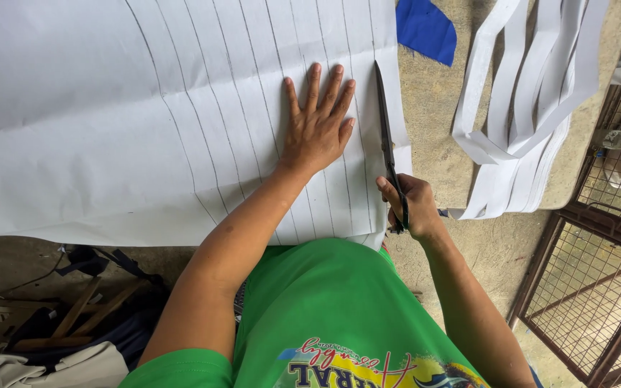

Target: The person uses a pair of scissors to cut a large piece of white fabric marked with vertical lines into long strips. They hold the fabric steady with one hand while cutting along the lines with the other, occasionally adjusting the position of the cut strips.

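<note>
Head view: black scissors (pixel 388 144) are gripped by the right hand (pixel 411 205) at the handles, the blades pointed toward twelve o'clock along a ruled line near the right edge of a large white paper sheet (pixel 109 108). The left hand (pixel 318 129) is pressed flat on the sheet, fingers spread, grasping nothing, just at nine o'clock of the blades. The sheet is laid on a concrete tabletop (pixel 433 108). At three o'clock, cut white paper strips (pixel 526 93) are heaped; at one o'clock, a blue scrap (pixel 425 29) is seen.
</note>
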